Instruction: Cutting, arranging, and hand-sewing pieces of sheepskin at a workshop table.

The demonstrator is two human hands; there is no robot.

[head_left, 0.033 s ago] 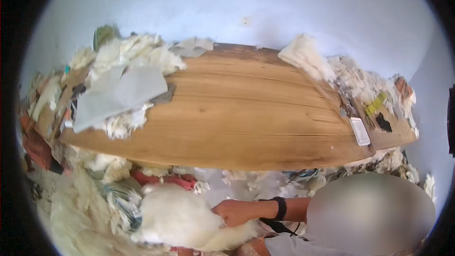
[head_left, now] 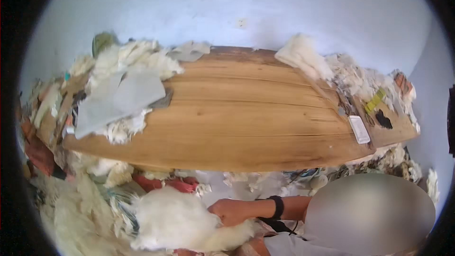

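My right hand (head_left: 225, 211), a dark band on its wrist, has closed fingers on a white fluffy fleece (head_left: 173, 215) low in the picture. The fleece hides some fingertips. Red cloth (head_left: 156, 182) lies behind the fleece, and loose cream fibre (head_left: 80, 213) is heaped to its left. White fabric (head_left: 289, 246) shows below the forearm. A blurred oval covers the lower right. I do not make out my left hand.
A wide wooden board (head_left: 237, 114) bears fluffy offcuts (head_left: 132, 57), pale sheets (head_left: 118, 102), a white folded pad (head_left: 303, 54), a white rectangular item (head_left: 359, 129) and a yellow-green strap (head_left: 374, 99). A pale wall (head_left: 332, 4) stands behind, with more scraps under the board.
The view has shifted slightly. My right hand and the white fleece sit a little further left in the picture, with the hand still closed on it.
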